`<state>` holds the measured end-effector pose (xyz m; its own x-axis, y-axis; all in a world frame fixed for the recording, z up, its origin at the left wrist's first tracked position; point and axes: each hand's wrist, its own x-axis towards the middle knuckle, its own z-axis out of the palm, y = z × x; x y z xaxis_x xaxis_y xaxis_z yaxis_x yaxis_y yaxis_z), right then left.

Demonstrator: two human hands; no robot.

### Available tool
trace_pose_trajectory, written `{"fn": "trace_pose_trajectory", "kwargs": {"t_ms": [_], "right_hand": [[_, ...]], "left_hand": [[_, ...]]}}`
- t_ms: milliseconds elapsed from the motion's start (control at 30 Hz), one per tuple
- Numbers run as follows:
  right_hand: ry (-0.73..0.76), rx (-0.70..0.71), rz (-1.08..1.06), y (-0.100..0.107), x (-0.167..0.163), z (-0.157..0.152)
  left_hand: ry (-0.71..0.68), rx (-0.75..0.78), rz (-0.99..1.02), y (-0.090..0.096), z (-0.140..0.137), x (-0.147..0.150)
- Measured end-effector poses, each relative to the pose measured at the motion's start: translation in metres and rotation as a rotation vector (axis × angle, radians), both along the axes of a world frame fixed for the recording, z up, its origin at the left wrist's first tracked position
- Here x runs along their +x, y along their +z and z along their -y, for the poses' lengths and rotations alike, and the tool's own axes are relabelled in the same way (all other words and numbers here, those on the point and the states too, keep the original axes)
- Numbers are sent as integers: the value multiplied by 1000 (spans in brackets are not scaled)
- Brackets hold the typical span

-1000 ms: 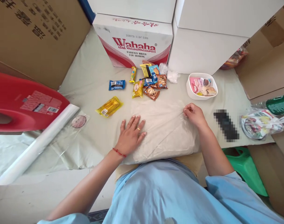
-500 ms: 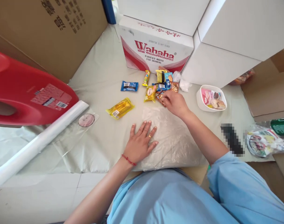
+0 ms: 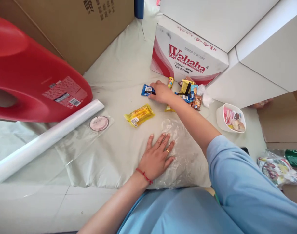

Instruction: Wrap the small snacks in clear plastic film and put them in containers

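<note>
My right hand (image 3: 163, 92) reaches across to a blue snack packet (image 3: 145, 90) lying on the cloth-covered surface, its fingers closed around the packet's right end. Flat on a clear plastic bag (image 3: 189, 159) rests my left hand (image 3: 156, 160), fingers spread and holding nothing. Between the two hands, a little to the left, is a larger yellow snack packet (image 3: 139, 115). Right of my right hand sits a cluster of small snacks, among them a brown packet (image 3: 196, 102) and a yellow packet (image 3: 186, 86). My right forearm covers part of another yellow one (image 3: 169, 108).
A white Wahaha carton (image 3: 187, 58) stands behind the snacks. A white tub (image 3: 221, 119) with wrapped snacks is at the right. On the left are a red jug (image 3: 36, 74), a plastic film roll (image 3: 48, 139) and a round pinkish disc (image 3: 99, 123).
My right hand has left the snack cluster, moved left and closed on the blue packet. My left hand stays flat on the bag. The view has turned, shifting the scene.
</note>
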<state>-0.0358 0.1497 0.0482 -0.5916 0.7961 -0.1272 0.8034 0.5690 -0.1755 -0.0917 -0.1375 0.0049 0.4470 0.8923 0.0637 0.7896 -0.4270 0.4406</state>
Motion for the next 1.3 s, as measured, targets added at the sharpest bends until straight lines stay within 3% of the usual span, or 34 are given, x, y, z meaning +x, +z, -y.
{"fn": "trace_pose_trajectory", "kwargs": {"t_ms": [100,233,333,400,533,733,967,1133,1300], "right_hand": [[-73,48,-53,-11,-2,0],[-286,215,-88,-14,24,-27],[-434,133,15,-9,41,-43],[-440,73,55,-4,46,-40],[-368,93,-55,11,59,-18],[-523,202,-342,33,132,-11],[-675,127,-261,4,184,-15],[-898,45,-578,-10,213,-8],[-940,17,-793,-2,234,2]], "left_hand": [[-1,-8,11,0,0,0],[-8,-3,4,2,0,-1],[2,8,-15,2,-1,0],[1,19,-22,2,-1,0],[4,37,-26,1,-1,0],[-2,29,-40,1,-2,1],[12,62,-56,-1,-2,1],[10,65,-53,-1,-1,1],[18,57,-48,1,-1,2]]}}
